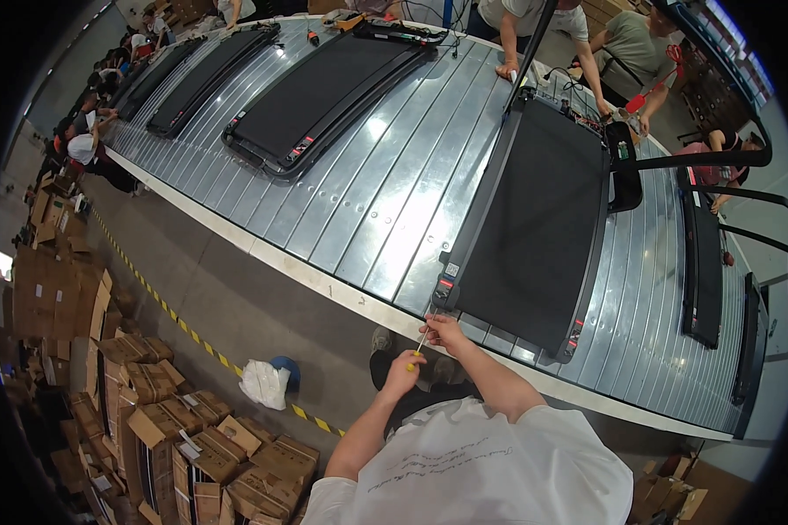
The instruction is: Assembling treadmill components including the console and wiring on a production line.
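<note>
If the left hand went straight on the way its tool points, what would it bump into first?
The left hand would most likely bump the right hand, up by the thin end of the tool. Just past that is the treadmill, but depth is hard to judge.

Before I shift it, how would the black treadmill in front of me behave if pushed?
The black treadmill would probably stay stiff, given its framed, slab-like shape. Lying broad and low, it seems unlikely to tip. The shiny metal tabletop under it looks smooth, so it might slide, though its underside is hidden.
</note>
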A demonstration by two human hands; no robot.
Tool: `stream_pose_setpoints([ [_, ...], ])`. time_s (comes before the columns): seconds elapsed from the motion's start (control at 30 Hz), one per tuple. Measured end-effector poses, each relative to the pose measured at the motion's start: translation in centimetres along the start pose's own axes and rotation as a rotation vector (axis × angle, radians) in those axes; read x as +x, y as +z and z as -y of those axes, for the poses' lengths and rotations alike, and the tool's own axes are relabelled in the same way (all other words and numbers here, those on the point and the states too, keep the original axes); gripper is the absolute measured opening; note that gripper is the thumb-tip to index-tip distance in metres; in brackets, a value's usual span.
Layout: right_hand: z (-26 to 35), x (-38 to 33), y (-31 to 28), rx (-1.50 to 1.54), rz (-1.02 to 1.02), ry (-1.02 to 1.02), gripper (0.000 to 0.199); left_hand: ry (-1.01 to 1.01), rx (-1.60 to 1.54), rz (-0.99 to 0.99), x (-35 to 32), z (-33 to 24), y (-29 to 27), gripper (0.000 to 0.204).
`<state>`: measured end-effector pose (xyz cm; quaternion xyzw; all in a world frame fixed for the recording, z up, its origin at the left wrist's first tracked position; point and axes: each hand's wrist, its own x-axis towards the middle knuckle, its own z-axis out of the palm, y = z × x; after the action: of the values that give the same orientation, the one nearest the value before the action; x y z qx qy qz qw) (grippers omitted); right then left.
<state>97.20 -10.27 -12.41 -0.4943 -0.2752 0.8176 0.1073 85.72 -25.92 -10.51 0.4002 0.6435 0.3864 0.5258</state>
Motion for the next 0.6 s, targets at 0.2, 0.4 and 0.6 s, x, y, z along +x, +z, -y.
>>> stream_pose_setpoints([
  [0.2, -1.0, 0.7, -0.4, 0.025, -0.033, 0.023, 0.016, 0.085, 0.897, 0.158, 0.4, -1.2, -0.4, 0.028],
  [0.4, -0.3, 0.8, -0.4, 0.047, -0.038, 0.001, 0.016, -0.161, 0.007, 0.432, 1.9, -0.1, -3.0, 0.051],
  [0.6, -0.1, 1.8, -0.3, 0.112, -0.006, 0.026, 0.015, 0.150, 1.204, 0.454, 3.0, -4.0, -1.8, 0.054],
])
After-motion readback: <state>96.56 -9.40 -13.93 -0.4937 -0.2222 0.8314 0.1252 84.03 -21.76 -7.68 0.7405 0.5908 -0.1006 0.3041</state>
